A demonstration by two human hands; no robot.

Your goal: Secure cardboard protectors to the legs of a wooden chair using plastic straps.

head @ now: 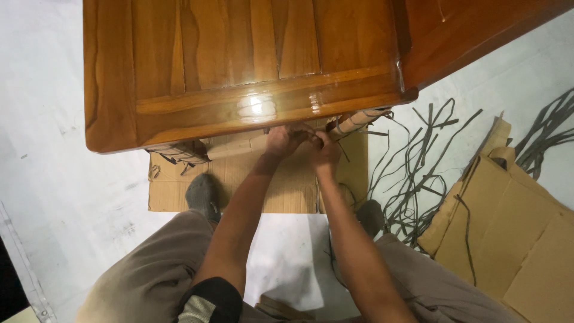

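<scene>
Head view: both hands, left hand [282, 141] and right hand [326, 149], pinch a dark strap [342, 151] between them.

One varnished wooden cabinet [251, 66] fills the top of the view, and two of its legs [179, 152] show beneath its front edge, each wrapped in cardboard. Two hands, the left [282, 140] and the right [326, 149], meet just below that edge. One flat cardboard sheet [179, 191] lies under the cabinet; one stack of cardboard [514, 227] lies to its right. Two socked feet [203, 194] rest below it. Dark straps [418, 155] to its right are too tangled to count.
</scene>
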